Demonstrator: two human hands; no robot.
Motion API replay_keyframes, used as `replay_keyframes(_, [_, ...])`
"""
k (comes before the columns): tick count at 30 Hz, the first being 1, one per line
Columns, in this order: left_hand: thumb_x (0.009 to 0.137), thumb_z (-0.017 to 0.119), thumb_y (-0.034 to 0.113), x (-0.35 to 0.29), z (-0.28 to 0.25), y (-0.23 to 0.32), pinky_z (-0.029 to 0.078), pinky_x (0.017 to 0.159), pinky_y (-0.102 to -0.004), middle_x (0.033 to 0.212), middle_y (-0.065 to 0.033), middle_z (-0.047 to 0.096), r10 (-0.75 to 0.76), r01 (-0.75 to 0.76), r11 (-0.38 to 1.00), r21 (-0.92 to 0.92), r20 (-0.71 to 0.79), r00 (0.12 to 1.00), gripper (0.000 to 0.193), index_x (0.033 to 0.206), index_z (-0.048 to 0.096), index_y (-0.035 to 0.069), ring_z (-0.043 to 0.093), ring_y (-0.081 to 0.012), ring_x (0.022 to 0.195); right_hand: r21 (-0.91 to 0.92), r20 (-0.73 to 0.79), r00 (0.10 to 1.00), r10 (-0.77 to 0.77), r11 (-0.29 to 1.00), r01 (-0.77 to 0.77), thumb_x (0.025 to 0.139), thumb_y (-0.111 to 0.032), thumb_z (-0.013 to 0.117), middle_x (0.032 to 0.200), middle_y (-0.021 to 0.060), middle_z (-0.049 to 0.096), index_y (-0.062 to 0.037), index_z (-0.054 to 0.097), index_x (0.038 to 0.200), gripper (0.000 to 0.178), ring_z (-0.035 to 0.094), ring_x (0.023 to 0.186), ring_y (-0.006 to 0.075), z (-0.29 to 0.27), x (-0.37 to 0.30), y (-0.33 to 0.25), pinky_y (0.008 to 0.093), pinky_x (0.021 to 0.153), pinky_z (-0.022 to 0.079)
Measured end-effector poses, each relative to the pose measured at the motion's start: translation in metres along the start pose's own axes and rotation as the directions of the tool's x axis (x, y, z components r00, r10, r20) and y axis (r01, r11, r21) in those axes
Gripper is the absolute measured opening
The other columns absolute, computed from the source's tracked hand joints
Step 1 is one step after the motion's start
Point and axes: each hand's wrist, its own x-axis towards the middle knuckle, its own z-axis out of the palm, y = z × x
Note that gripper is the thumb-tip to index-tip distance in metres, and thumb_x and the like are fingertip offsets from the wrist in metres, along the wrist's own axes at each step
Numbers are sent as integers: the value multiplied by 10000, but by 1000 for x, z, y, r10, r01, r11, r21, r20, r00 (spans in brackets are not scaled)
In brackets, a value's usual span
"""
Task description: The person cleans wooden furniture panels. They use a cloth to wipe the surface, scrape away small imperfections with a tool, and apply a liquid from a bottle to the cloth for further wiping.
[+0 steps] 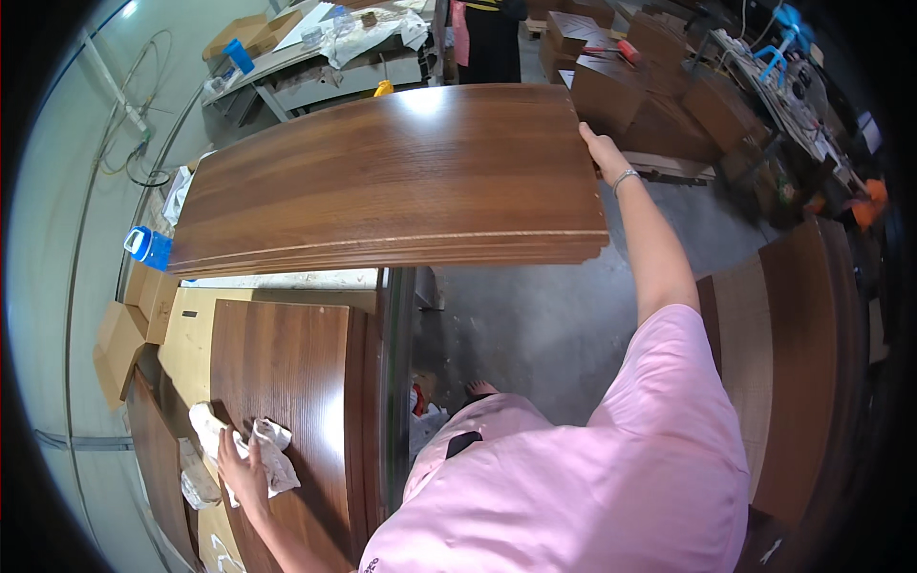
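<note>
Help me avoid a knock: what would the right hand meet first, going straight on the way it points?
The right end of the top brown board, near its far corner; the right hand already seems against it, though depth is hard to judge.

Right arm (659,253): stretched far forward and out to the right, bare below the upper arm, elbow nearly straight.
Right wrist (617,170): almost in line with the forearm.
Right hand (602,153): at the end of that reach, angled forward and left; some fingers hidden.
Left forearm (280,540): bare, slanting forward and left from the lower edge.
Left hand (244,470): low on the left, back upward, thumb apart from the fingers; palm hidden.
Toes (482,387): bare, peeking out ahead of the body.
</note>
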Motion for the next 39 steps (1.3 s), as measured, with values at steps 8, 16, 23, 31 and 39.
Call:
replay_keyframes(8, [957,560,441,-42,9,-42,227,1108,-640,1555,-105,366,-63,53,971,235,33,997,587,1451,458,142,290,-334,1448,99,83,996,19,995,-28,939,-601,526,1128,116,645,-10,636,1165,642,614,1028,279,-11,-92,21,496,790,504])
replay_keyframes(16, [993,510,327,-92,74,-109,163,1154,-595,1548,-68,382,-1,21,990,142,-141,990,521,1461,437,109,285,-301,1452,194,90,996,-24,981,6,952,-641,483,1346,127,571,-33,537,1355,731,551,1227,258,9,-126,39,462,969,468])
replay_keyframes(23, [965,552,222,-96,75,-106,142,1177,-540,1508,-62,437,11,8,995,103,-179,984,497,1444,468,122,338,-288,1421,269,-229,969,89,963,-24,979,-542,485,1324,168,566,0,563,1280,625,535,1230,289,19,-167,37,508,996,432])
replay_keyframes(31, [915,619,128,-105,54,-109,355,1097,-456,1396,-189,533,-167,-47,866,-498,-378,910,483,1368,527,-11,462,-356,1303,81,-281,959,24,997,-1,946,-237,617,731,44,609,-40,596,818,236,559,552,127,28,-208,180,291,486,445])
replay_keyframes(39, [931,612,224,-82,71,-110,365,1083,-447,1409,-200,518,-226,197,972,-125,-284,932,496,1324,531,-66,462,-371,1295,-136,-211,717,-664,746,651,893,-160,714,818,70,670,49,623,1023,262,603,686,112,13,-204,89,283,610,504])
